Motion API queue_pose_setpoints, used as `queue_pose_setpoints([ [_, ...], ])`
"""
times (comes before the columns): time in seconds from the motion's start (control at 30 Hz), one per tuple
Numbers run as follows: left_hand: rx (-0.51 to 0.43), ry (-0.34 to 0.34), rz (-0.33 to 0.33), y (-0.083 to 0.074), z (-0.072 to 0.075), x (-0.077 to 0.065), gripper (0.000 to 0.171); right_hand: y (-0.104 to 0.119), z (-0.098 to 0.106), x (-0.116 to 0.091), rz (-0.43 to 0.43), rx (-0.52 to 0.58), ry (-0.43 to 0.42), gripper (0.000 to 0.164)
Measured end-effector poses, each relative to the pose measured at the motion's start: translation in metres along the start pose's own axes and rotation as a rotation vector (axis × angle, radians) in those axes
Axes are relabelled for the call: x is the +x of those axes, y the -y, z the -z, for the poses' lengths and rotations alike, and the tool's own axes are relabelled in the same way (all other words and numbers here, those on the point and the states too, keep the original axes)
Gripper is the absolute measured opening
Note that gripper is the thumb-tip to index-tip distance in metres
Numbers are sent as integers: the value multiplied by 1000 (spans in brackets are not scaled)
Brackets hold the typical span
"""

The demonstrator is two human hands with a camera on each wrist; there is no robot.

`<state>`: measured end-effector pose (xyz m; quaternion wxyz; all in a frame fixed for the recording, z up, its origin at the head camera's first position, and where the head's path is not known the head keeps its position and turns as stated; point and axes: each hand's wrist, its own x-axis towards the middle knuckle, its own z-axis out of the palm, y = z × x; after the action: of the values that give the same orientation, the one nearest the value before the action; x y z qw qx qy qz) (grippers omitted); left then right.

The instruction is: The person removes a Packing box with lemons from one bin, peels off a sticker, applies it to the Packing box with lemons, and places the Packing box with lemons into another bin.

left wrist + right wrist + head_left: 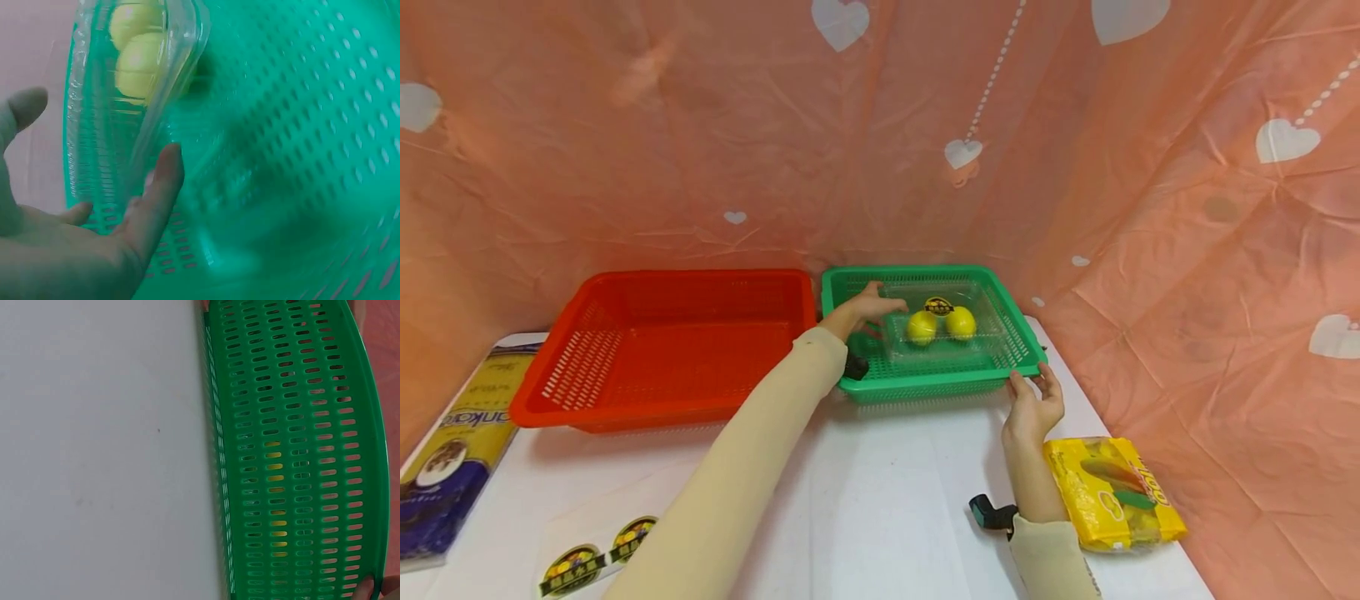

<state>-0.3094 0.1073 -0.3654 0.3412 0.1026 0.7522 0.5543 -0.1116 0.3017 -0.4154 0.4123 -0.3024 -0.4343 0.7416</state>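
Note:
A clear plastic box (987, 302) with two round yellow fruits (922, 328) and a dark label lies inside a green basket (940, 384). My left hand (871, 307) reaches into the basket at the box's left end. In the left wrist view its thumb and fingers (167, 172) are spread beside the box, with nothing gripped; whether a fingertip touches the box I cannot tell. At the basket's front right corner my right hand (1034, 410) pinches the rim. Only a thumb (364, 589) and a fingertip of it show at the edge of the right wrist view.
Left of the green basket stands a red basket (692, 350). A yellow packet (1112, 492) lies beside the right forearm. At far left is a blue and gold bag (456, 442), and a clear sheet with round labels (576, 571) lies at the front. An orange curtain (887, 167) hangs behind.

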Motion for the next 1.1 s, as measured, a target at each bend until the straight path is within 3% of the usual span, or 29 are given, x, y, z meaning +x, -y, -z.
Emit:
queue_pose_setpoints([
  [0.27,31,-111,-27,-16,-9,-14,84,1,1,-2,-10,-15,11,50],
  [0.5,0,-140,-144,-30,-10,-35,77,2,1,-4,-13,-2,10,49],
  [0.6,47,-140,-190,-34,-10,-45,70,4,1,-4,-10,-3,8,49],
  [0.73,220,-128,-261,-34,-13,-61,55,7,-1,0,-4,-1,3,48],
  [0.87,454,-146,-361,-30,-18,-87,43,10,-1,5,-7,22,-6,48],
  [1.1,909,-292,-556,-12,-23,-146,31,11,-2,10,-15,34,-2,49],
])
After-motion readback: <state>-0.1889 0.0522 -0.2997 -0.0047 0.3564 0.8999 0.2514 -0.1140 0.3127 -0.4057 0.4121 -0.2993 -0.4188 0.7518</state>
